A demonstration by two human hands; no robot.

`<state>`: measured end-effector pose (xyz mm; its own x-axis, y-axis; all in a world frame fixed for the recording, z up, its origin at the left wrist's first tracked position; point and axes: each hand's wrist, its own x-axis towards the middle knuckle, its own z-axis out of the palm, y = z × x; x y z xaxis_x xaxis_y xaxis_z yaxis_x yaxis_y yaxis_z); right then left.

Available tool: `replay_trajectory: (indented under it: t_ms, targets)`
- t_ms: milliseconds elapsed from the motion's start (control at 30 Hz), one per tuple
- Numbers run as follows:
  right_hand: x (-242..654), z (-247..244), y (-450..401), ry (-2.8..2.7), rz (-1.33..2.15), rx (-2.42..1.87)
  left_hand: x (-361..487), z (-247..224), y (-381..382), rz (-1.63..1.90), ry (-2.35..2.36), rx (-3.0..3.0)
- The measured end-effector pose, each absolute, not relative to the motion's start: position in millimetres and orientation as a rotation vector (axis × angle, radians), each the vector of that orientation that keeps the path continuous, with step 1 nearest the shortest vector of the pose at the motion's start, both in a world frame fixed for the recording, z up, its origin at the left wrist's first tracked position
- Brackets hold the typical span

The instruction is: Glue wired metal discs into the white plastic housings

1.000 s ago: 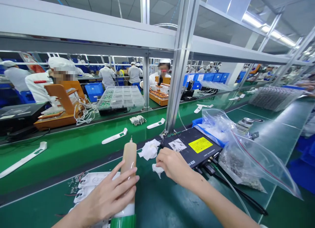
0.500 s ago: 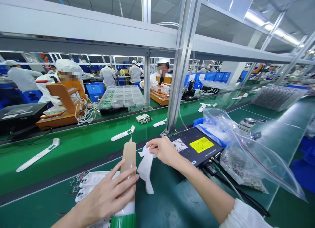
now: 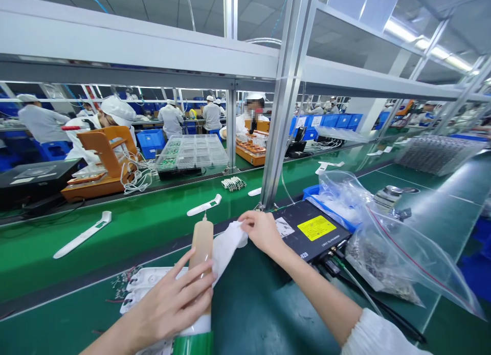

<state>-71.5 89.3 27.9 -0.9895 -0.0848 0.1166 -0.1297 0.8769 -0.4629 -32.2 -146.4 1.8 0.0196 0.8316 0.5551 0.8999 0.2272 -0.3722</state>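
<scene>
My left hand (image 3: 180, 298) is wrapped over a dispensing syringe (image 3: 202, 242) filled with tan material, its thin needle tip pointing up and away. The lower end of the syringe meets a green cylinder (image 3: 194, 343). In my right hand (image 3: 261, 232), thumb and fingers pinch the upper corner of a white cloth or tissue (image 3: 229, 245). The cloth stretches down to the left, and its lower end passes beside or behind the syringe near my left fingertips. White plastic housings (image 3: 148, 277) lie partly hidden behind my left hand, with small wired parts near them.
A green conveyor (image 3: 146, 222) carries white plastic pieces (image 3: 82, 236) and a cluster of small parts (image 3: 233, 183). A metal post (image 3: 282, 109) rises ahead. On the right are a black control box (image 3: 307, 227), a blue tray (image 3: 312, 191) and a zip bag (image 3: 383, 263). Co-workers sit opposite.
My right hand has pulled the cloth's upper corner slightly right, drawing it from hanging loose to slanting against the syringe. White pieces on the conveyor have shifted right. My left hand keeps its grip.
</scene>
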Motion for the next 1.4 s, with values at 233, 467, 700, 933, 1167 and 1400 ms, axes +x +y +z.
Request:
replay_trajectory:
  t_ms: [233,467,700,933,1167,1400]
  targets:
    - [-48.4,8.9,105.0,-3.068,-0.010,0.257,-32.0,-0.7,-143.9,-0.141,-1.810,-1.621]
    - [-46.2,-2.7,100.7,-3.081,-0.196,0.678,-32.4,-3.9,-137.4,-0.161,-1.803,-1.595]
    - [-55.7,-6.7,100.8,-2.946,-0.215,0.717,-32.2,-8.8,-114.1,-0.272,-1.728,-1.639]
    - [-27.1,4.7,126.4,-2.710,0.072,0.416,-42.2,-23.0,-88.0,-0.222,-1.746,-1.662]
    - [-2.5,2.0,141.6,-2.676,0.088,0.416,-41.9,-21.5,-75.0,-0.222,-1.708,-1.635]
    - [-68.3,-19.4,93.9,-2.718,-0.224,0.622,-32.8,-10.4,-103.0,-0.253,-1.726,-1.580]
